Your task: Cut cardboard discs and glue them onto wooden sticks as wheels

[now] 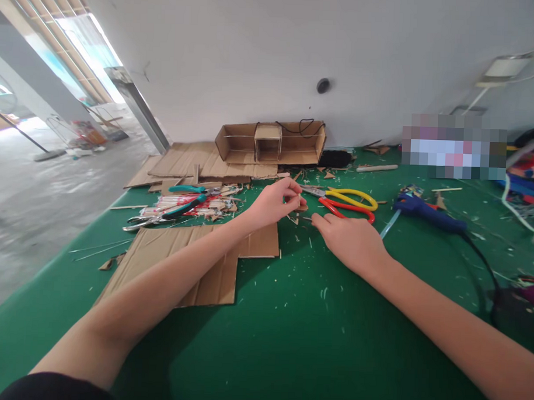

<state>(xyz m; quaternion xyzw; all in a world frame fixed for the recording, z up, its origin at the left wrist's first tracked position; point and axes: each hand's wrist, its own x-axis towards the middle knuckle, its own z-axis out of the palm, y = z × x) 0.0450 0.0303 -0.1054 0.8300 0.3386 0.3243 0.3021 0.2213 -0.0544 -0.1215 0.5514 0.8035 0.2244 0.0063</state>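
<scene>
My left hand pinches a small brown cardboard scrap, triangular and rough-edged. My right hand rests open on the green mat.

The small brown cardboard scrap pinched at the left hand is mostly covered by the fingertips, so its shape cannot be told. The right hand lies palm down, hiding whatever may be under its fingers. A pixelated patch blots out the things at the back of the green bench. The black cable of the blue glue gun runs into a dark, blurred heap, possibly fabric, at the right edge.
</scene>
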